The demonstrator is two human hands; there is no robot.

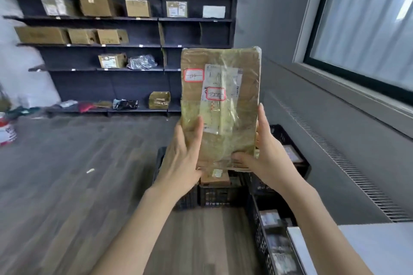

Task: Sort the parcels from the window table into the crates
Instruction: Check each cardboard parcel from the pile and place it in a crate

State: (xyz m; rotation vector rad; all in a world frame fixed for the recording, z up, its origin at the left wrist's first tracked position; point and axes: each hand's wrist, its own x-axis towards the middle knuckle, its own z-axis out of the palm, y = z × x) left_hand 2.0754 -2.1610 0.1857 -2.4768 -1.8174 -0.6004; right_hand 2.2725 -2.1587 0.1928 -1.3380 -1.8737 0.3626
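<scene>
Left hand [185,149] and right hand [266,152] grip the taped parcel [220,105] upright; read its red-bordered labels, blurred here, then lower it flat into the matching black crate [214,196].

— From where is the scene being viewed?
— One wide-angle view is taken from head height, angled forward and down. The parcel [220,105] is seen close up, the shelving [120,44] far back, the window [366,29] at right.
</scene>
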